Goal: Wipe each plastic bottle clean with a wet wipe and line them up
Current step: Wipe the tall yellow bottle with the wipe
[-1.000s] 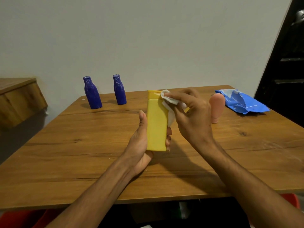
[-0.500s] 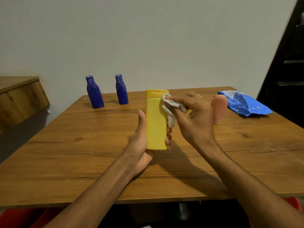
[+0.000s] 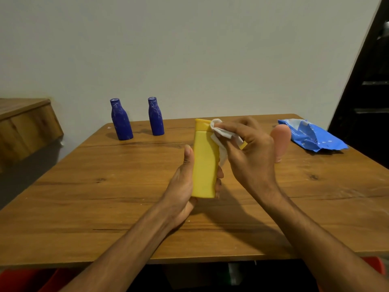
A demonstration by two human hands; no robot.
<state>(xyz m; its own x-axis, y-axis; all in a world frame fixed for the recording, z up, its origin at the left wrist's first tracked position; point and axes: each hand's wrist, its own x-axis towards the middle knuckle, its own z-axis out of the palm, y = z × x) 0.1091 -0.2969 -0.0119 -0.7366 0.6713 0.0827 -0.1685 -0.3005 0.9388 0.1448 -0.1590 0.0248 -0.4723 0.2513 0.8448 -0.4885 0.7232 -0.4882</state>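
Note:
My left hand grips the lower half of a yellow bottle, held upright above the table's middle. My right hand pinches a white wet wipe against the bottle's upper right side, near its cap. Two dark blue bottles stand side by side at the back left of the table. A pink bottle stands behind my right hand, partly hidden by it.
A blue wet-wipe pack lies at the back right of the wooden table. A wooden shelf juts out at the left. A white wall runs behind the table. Red objects show below the front edge.
The wipe in my right hand has slid up the bottle's right side toward the cap. My left hand keeps the same grip on the bottle.

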